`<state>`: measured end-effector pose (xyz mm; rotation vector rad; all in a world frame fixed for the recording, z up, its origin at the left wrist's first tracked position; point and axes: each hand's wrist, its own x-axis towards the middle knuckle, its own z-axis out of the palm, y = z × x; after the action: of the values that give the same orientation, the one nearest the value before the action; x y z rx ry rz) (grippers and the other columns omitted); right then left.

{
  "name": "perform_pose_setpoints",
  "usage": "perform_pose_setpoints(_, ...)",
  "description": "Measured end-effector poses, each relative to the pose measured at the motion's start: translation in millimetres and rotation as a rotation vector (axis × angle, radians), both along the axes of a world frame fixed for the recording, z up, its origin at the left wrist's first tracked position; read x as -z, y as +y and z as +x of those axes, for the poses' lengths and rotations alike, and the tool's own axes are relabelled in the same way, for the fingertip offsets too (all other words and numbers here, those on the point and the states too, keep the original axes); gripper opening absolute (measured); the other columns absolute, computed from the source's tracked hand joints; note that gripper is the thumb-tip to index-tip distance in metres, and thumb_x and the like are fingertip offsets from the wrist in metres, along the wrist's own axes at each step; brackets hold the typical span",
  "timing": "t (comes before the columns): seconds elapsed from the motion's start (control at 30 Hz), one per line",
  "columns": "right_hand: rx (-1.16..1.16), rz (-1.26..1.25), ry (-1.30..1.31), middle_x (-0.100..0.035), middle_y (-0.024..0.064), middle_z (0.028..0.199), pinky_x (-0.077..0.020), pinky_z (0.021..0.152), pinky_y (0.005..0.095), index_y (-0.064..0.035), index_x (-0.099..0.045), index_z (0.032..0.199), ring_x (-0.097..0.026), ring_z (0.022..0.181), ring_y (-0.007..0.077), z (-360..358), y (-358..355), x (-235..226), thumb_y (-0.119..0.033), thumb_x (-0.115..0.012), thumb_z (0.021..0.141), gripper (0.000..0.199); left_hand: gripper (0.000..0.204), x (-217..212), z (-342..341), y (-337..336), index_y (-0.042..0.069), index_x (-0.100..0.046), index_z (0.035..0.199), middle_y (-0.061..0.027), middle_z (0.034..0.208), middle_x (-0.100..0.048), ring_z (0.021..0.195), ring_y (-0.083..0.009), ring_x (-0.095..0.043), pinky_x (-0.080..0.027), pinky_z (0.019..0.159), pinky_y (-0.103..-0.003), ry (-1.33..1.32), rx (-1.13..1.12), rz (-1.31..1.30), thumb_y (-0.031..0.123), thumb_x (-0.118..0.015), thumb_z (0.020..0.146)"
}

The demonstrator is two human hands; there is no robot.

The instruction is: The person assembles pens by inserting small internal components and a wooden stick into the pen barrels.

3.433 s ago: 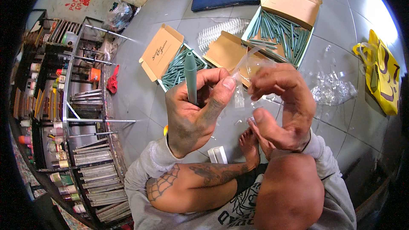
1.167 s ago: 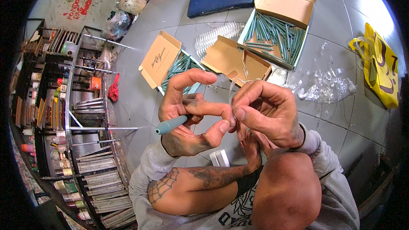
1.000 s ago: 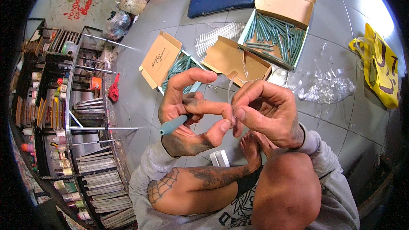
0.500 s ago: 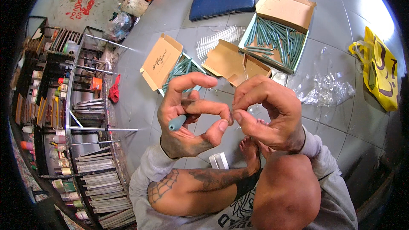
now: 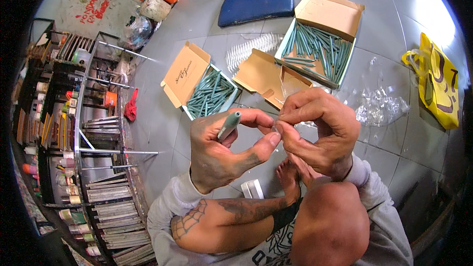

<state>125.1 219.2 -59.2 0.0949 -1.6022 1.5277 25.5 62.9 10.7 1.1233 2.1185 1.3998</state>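
My left hand [image 5: 219, 150] is closed, with a slim grey-green pen [image 5: 229, 124] tucked between its fingers, one end pointing up. Its thumb and index finger meet the pinched fingertips of my right hand [image 5: 322, 135]. Between both sets of fingertips is a small clear piece of plastic [image 5: 276, 128], mostly covered by the fingers. Beyond my left hand, an open carton [image 5: 186, 71] holds many similar pens [image 5: 212, 93]. A larger open carton [image 5: 329, 12] with more pens [image 5: 322, 47] stands farther off to the right.
An open brown carton [image 5: 261, 71] lies between the pen cartons, beside a row of clear plastic pieces [image 5: 251, 49]. Crumpled clear plastic [image 5: 379, 106] and a yellow bag [image 5: 438, 83] lie right. A blue cushion [image 5: 256, 1] is at the back; a metal rack [image 5: 81, 118] stands left.
My left hand has turned, so the pen's end now points up instead of toward me. Its raised index finger has come down to the pinch. Both hands have shifted slightly right.
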Motion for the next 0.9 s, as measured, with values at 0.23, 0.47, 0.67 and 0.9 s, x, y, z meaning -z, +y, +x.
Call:
perform_pose_setpoints(0.23, -0.251, -0.462, 0.000, -0.066, 0.0155, 0.093, -0.0550, 0.070, 0.0296, 0.0044, -0.062, 0.090, -0.065, 0.081, 0.0171, 3.1, -5.8, 1.1, 0.010, -0.069, 0.084, 0.010, 0.031, -16.5, 2.4, 8.9, 0.000, -0.068, 0.107, -0.0005, 0.090, -0.071, 0.059, 0.0020, -0.044, -0.027, 0.049, -0.018, 0.119, 0.160, -0.041, 0.003, -0.078, 0.078)
perform_pose_setpoints(0.47, -0.359, -0.665, -0.024, -0.065, 0.0158, 0.095, -0.0538, 0.065, 0.0265, 0.0034, -0.061, 0.089, -0.064, 0.077, 0.0147, 3.8, -7.5, -0.1, 0.010, -0.067, 0.087, 0.009, 0.026, -0.9, 2.9, 11.6, 0.000, -0.068, 0.105, -0.0016, 0.083, -0.070, 0.057, 0.0013, -0.042, -0.028, 0.049, -0.019, 0.117, 0.099, 0.104, 0.001, -0.075, 0.079)
perform_pose_setpoints(0.67, -0.301, -0.599, -0.034, -0.066, 0.0152, 0.095, -0.0543, 0.069, 0.0277, 0.0033, -0.061, 0.089, -0.064, 0.081, 0.0147, 5.0, -10.2, 1.1, 0.010, -0.069, 0.084, 0.011, 0.022, -5.3, 6.3, 12.9, -0.001, -0.069, 0.100, 0.0040, 0.075, -0.064, 0.054, 0.0022, -0.038, -0.024, 0.045, -0.019, 0.210, 0.036, 0.037, 0.001, -0.075, 0.079)
perform_pose_setpoints(0.9, -0.054, -0.204, 0.052, -0.067, 0.0140, 0.094, -0.0534, 0.073, 0.0268, 0.0027, -0.061, 0.088, -0.065, 0.084, 0.0149, 2.3, -9.6, 1.5, 0.012, -0.071, 0.079, 0.017, 0.017, -6.4, 11.0, 14.0, 0.002, -0.069, 0.095, 0.0087, 0.069, -0.058, 0.052, 0.0030, -0.032, -0.022, 0.045, -0.019, 0.315, -0.022, 0.008, 0.005, -0.075, 0.079)
